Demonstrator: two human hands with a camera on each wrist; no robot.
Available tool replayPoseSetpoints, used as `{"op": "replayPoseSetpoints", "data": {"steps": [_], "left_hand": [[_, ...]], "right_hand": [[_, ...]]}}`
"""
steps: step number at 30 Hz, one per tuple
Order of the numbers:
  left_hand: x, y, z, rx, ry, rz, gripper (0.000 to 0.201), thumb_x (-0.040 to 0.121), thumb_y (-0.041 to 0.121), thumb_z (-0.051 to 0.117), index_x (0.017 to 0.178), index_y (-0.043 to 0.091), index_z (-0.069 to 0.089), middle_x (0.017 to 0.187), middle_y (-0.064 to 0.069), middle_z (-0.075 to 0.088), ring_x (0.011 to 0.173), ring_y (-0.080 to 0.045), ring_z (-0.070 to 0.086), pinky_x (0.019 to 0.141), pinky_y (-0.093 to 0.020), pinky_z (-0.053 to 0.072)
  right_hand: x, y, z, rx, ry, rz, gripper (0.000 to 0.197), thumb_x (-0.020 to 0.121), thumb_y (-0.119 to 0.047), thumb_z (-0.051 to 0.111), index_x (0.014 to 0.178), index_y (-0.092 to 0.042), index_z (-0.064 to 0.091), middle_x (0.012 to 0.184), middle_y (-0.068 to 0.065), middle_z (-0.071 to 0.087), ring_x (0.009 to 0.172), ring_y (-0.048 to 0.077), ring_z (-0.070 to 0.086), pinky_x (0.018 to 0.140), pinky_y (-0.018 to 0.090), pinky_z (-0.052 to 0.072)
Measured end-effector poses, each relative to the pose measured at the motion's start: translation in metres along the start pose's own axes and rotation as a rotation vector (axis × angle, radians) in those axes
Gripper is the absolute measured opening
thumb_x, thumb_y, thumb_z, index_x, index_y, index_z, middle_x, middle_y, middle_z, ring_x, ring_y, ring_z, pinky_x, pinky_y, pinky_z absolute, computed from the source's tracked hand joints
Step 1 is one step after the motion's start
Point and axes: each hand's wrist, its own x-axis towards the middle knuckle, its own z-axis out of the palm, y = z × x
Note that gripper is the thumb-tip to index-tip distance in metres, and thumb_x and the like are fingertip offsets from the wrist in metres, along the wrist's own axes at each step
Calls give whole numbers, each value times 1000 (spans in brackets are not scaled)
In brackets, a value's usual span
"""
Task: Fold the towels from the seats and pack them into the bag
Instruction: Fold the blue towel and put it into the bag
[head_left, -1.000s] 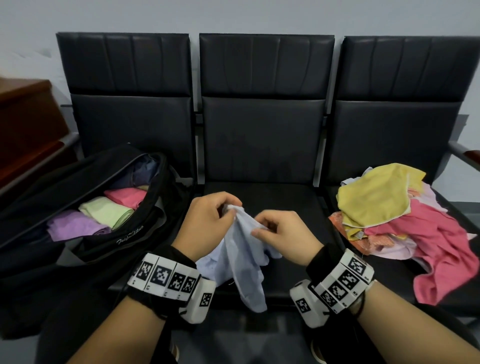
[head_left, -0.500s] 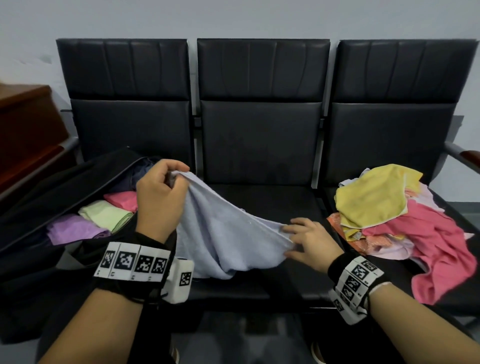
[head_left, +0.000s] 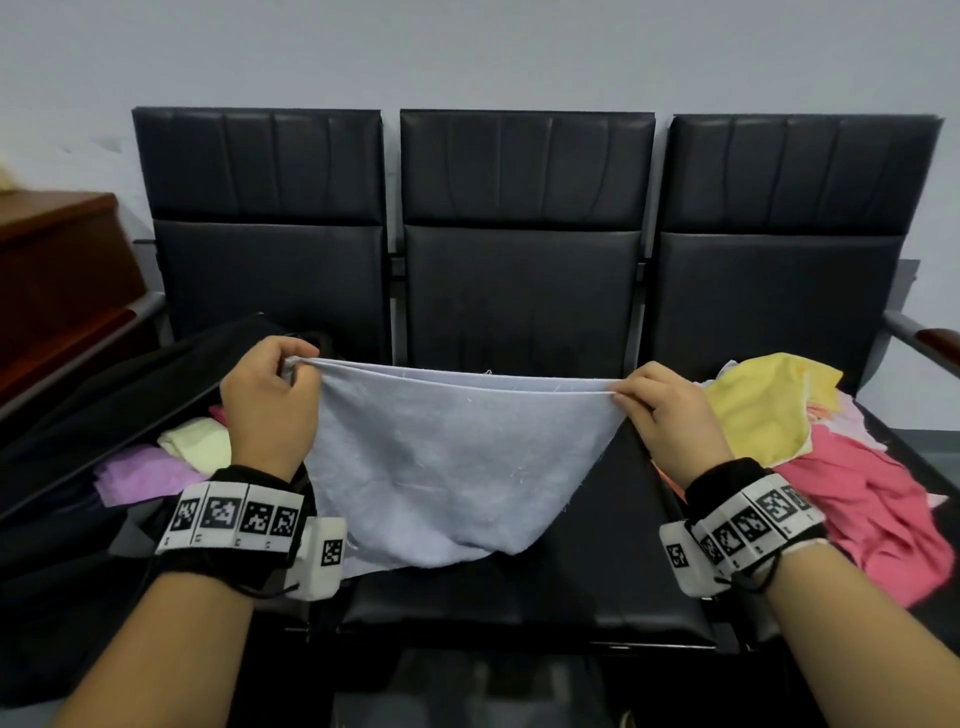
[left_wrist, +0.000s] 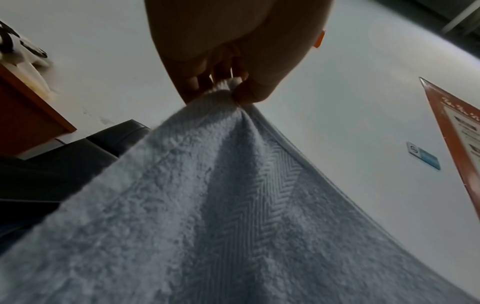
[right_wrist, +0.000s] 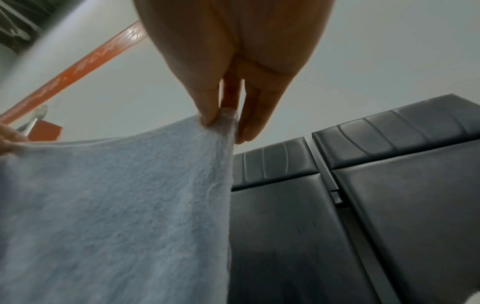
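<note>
A light blue towel (head_left: 447, 457) hangs spread above the middle seat (head_left: 519, 603), its top edge stretched between my hands. My left hand (head_left: 291, 371) pinches its left corner, and the left wrist view shows the fingers (left_wrist: 244, 92) bunching the towel (left_wrist: 207, 205) there. My right hand (head_left: 631, 395) pinches the right corner; thumb and fingers (right_wrist: 207, 115) clamp the towel (right_wrist: 116, 195) edge. The open black bag (head_left: 67, 415) on the left seat holds folded purple (head_left: 140, 475), pale green (head_left: 200, 441) and pink towels. A loose pile with a yellow towel (head_left: 758, 405) and a pink towel (head_left: 872, 509) lies on the right seat.
Three black padded seats stand against a grey wall. A brown wooden cabinet (head_left: 57, 280) sits at the far left. An armrest (head_left: 930, 338) juts out at the right end of the row.
The blue towel went from a bunched clump held between both hands to a spread sheet. My left hand moved left and up, my right hand moved right and up, pulling the top edge taut.
</note>
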Motion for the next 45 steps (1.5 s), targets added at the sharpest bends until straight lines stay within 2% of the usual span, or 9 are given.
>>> {"op": "replayPoseSetpoints", "data": {"steps": [6, 14, 18, 25, 28, 34, 39, 42, 45], "left_hand": [[9, -1, -7, -13, 36, -44, 19, 81, 8, 54, 84, 22, 67, 77, 11, 64, 74, -13, 61, 71, -27, 47], [11, 3, -15, -29, 73, -66, 16, 80, 9, 56, 82, 21, 65, 77, 14, 63, 80, -16, 62, 78, -33, 52], [8, 5, -20, -22, 73, -49, 15, 80, 9, 57, 82, 21, 65, 77, 10, 63, 79, -18, 63, 79, -34, 53], [0, 13, -35, -60, 138, 10, 15, 76, 8, 59, 80, 21, 65, 73, 14, 62, 64, 1, 57, 61, -5, 42], [-2, 16, -39, -81, 135, 34, 14, 77, 8, 60, 81, 20, 66, 73, 12, 62, 64, -2, 57, 59, -7, 45], [4, 8, -18, -57, 48, -42, 18, 76, 5, 58, 76, 22, 65, 70, 8, 63, 66, -15, 58, 61, -24, 46], [12, -7, 14, -50, -56, -166, 17, 78, 7, 58, 75, 22, 67, 72, 7, 65, 71, -19, 61, 68, -28, 47], [30, -2, 25, -109, -73, -149, 22, 84, 5, 57, 81, 23, 68, 75, 3, 67, 71, -15, 62, 72, -34, 53], [48, 13, 22, -189, -44, -40, 25, 88, 6, 58, 80, 28, 66, 80, 6, 68, 70, -1, 63, 68, -24, 53]], "right_hand": [[14, -19, -17, 104, 227, -4, 6, 89, -5, 69, 88, -10, 72, 86, -4, 55, 80, 2, 52, 76, 5, 38], [17, -29, -30, 149, 208, 29, 8, 86, -4, 70, 82, -10, 68, 109, -4, 56, 90, 0, 54, 77, 8, 42], [8, -27, -33, 262, 120, 152, 14, 86, -9, 72, 81, -22, 70, 85, -11, 70, 81, 6, 64, 71, 6, 44], [1, -33, -53, 564, 230, 215, 24, 80, -8, 80, 83, -30, 70, 75, -11, 68, 67, 7, 62, 56, 17, 51], [1, -37, -60, 531, 191, 198, 23, 83, -7, 76, 98, -24, 73, 78, -13, 69, 68, 5, 64, 53, 16, 52], [11, -29, -46, 470, 139, 290, 15, 91, -9, 66, 81, -21, 70, 75, -8, 68, 60, 12, 65, 50, 23, 54], [25, -16, -17, 493, 170, 406, 12, 93, -8, 61, 85, -16, 66, 89, 1, 70, 88, 24, 69, 78, 40, 60], [45, -14, -20, 433, 222, 388, 9, 93, -11, 60, 91, -17, 66, 99, -2, 71, 93, 11, 67, 89, 38, 55], [63, -19, -39, 483, 361, 328, 13, 92, -10, 59, 90, -22, 64, 103, -5, 71, 93, 3, 65, 90, 30, 54]]}}
